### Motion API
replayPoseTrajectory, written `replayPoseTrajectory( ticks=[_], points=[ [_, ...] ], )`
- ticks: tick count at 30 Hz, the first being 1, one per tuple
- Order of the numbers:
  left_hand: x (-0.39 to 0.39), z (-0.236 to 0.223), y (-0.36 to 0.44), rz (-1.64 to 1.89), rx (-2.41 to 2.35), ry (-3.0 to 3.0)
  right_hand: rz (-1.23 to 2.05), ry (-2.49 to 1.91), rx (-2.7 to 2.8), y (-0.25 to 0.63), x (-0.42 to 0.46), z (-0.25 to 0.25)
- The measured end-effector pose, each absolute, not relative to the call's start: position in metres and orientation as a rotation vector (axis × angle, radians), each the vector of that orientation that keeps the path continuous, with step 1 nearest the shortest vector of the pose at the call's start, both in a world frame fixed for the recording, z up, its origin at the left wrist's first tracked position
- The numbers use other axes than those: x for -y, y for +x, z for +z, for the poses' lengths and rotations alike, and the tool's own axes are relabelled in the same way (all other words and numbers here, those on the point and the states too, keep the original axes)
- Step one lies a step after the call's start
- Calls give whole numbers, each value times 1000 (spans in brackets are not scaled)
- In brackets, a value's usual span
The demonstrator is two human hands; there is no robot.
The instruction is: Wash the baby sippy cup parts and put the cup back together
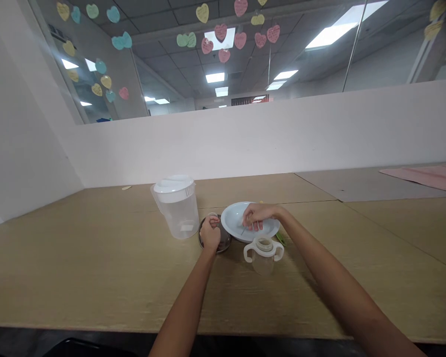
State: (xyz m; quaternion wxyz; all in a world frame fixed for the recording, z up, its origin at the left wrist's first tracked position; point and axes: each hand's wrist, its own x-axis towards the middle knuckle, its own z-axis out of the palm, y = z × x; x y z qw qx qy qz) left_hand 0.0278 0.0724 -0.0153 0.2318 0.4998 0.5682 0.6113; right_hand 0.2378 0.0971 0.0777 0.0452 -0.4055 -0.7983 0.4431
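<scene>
My left hand (210, 233) is over a dark round metal dish (225, 240), its fingers curled closed. A pale rim shows at its fingertips, but what it holds is too small to name. Over the white plate (230, 218), my right hand (255, 216) is bent down with its fingers pinched. Something thin shows under those fingers, too fine to make out. Just in front of the plate stands an uncapped baby bottle (263, 255) with two white handles, upright. A green utensil handle (281, 239) pokes out at the plate's right edge.
A clear plastic pitcher (180, 213) with a white lid stands left of the dish. Farther off lie a small flat pale piece (127, 188) and a pink cloth (427, 177). A white wall (208, 144) with windows above it closes off the table's back.
</scene>
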Motion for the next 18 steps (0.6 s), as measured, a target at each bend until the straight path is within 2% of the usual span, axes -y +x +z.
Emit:
replayPoseTrajectory(
  ticks=[5,10,14,18],
  points=[
    [-70,-14,27,1718,-1490,1318,944,-1120,2056,250,-65,128],
    [-67,-10,27,1813,-1482,1198,947,-995,2124,249,-19,161],
    [-64,-5,28,1913,-1441,1050,969,-993,2411,246,-2,166],
    [-60,3,30,1991,-1402,952,899,-1015,2455,243,-2,165]
  ],
)
